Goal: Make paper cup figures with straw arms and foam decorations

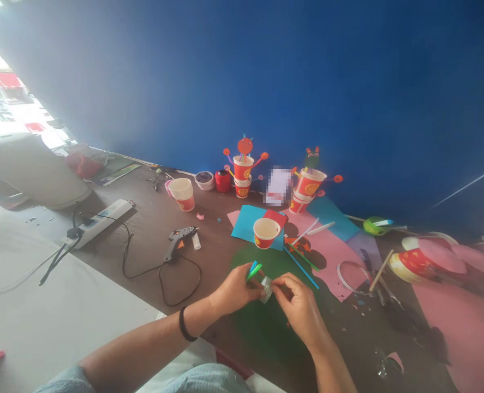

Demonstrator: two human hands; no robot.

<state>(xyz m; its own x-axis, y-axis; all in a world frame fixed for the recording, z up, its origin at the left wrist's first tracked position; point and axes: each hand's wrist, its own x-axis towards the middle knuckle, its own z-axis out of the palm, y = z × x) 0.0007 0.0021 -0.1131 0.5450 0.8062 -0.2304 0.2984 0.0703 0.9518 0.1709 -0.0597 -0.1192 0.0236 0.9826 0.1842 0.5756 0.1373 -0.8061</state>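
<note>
L hand (238, 290) w/ straws (254, 270); cup (266, 232) logo (263, 242) illegible.

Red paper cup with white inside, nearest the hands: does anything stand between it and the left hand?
Nothing visible stands between the left hand, which holds green and blue straws, and the cup. Flat dark green paper lies in that gap; a loose blue straw lies to the right.
</note>
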